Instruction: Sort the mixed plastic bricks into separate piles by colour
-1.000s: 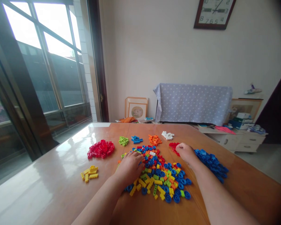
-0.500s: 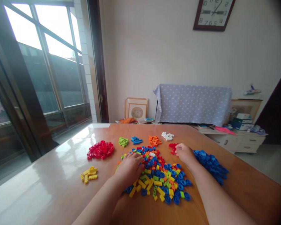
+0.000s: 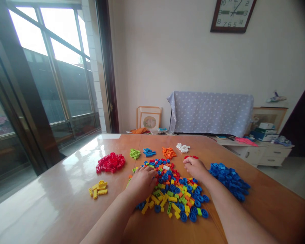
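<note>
A mixed heap of small coloured bricks [image 3: 174, 193] lies on the wooden table [image 3: 66, 203] in front of me. My left hand [image 3: 142, 181] rests palm down on the heap's left side, fingers curled among the pieces; what they grip is hidden. My right hand [image 3: 194, 166] hovers at the heap's far right edge, fingers bent loosely, just in front of a small red pile [image 3: 191, 157]. Sorted piles ring the heap: red [image 3: 110, 162], yellow [image 3: 98, 189], green [image 3: 134, 154], blue [image 3: 149, 152], orange [image 3: 168, 152], white [image 3: 183, 147] and a large blue pile [image 3: 228, 176].
Beyond the table's far edge stands a cabinet draped in a dotted grey cloth [image 3: 210, 113], with framed pictures [image 3: 148, 118] on the floor and a low white drawer unit [image 3: 259, 152] at right. Tall windows [image 3: 53, 67] fill the left wall. A clock [image 3: 232, 15] hangs above.
My right hand has drawn back from the small red pile toward the mixed heap. My left hand has barely shifted on the heap.
</note>
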Demonstrator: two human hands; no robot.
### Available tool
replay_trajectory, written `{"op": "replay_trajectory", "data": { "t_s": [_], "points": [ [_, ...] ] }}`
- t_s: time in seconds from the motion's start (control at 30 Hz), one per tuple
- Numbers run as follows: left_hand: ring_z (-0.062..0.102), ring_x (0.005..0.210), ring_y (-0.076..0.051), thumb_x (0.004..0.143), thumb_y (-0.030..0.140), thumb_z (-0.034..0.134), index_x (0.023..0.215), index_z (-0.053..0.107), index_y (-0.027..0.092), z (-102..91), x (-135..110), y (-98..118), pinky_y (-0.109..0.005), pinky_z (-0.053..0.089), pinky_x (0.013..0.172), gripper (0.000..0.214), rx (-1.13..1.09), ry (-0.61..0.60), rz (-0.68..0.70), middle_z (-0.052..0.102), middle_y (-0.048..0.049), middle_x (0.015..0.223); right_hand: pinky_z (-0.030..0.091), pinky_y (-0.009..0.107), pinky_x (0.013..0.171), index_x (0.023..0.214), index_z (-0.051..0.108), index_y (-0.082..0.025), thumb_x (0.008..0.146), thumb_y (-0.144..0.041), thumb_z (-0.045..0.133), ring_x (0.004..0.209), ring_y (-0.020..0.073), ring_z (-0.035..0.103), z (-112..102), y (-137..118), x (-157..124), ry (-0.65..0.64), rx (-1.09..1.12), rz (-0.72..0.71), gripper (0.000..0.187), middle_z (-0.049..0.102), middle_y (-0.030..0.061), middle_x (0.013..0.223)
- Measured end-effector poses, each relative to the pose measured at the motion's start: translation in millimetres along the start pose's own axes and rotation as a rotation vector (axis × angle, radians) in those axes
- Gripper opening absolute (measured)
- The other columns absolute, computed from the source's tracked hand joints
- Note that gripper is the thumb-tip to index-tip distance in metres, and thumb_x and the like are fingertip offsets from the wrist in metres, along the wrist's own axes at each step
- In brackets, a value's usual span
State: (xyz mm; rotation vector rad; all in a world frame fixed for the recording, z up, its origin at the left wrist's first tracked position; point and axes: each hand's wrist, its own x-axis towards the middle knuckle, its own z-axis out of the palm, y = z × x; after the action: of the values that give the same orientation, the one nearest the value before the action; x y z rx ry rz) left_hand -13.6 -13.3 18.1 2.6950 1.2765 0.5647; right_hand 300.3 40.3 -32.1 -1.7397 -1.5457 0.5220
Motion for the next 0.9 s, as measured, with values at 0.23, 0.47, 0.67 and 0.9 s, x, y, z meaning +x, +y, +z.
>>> {"op": "replay_trajectory", "data": {
  "t_s": [0.23,0.47,0.67,0.9],
  "points": [
    [0.057,0.12,-0.027,0.093,0.029,0.051,0.133,0.059,0.03,3.7,-2,5,-0.041,0.045,0.103,0.041,-0.022,-0.017,0.039,0.062,-0.0044,0.133,0.032,0.021,0.052,0.089,0.071,-0.018,0.078,-0.027,0.059,0.058,0.0118,0.052,4,-32,-23,-0.216,-0.041,-0.144,0.019,0.063,-0.0026,0.063],
    [0.053,0.125,-0.029,0.093,0.033,0.053,0.128,0.063,0.029,8.1,-4,8,-0.044,0.043,0.108,0.037,0.007,-0.09,0.065,0.061,-0.0068,0.134,0.026,0.022,0.051,0.108,0.075,-0.026,0.079,-0.032,0.063,0.055,0.0111,0.049,15,-56,-42,-0.318,-0.169,-0.258,0.031,0.062,-0.004,0.062],
    [0.055,0.122,-0.029,0.091,0.034,0.057,0.125,0.065,0.029,8.2,-3,8,-0.042,0.044,0.105,0.036,0.003,-0.087,0.068,0.064,-0.0067,0.126,0.034,0.024,0.059,0.11,0.076,-0.034,0.079,-0.04,0.066,0.067,0.0156,0.06,20,-72,-50,-0.328,-0.292,-0.35,0.033,0.074,-0.0017,0.08],
    [0.053,0.125,-0.029,0.09,0.032,0.058,0.126,0.064,0.029,12.0,-3,6,-0.042,0.043,0.107,0.037,0.001,-0.089,0.076,0.063,-0.0067,0.129,0.032,0.025,0.062,0.087,0.077,-0.03,0.078,-0.036,0.067,0.075,0.0174,0.062,33,-82,-54,-0.263,-0.325,-0.313,0.015,0.075,-0.0001,0.084]
  ]
}}
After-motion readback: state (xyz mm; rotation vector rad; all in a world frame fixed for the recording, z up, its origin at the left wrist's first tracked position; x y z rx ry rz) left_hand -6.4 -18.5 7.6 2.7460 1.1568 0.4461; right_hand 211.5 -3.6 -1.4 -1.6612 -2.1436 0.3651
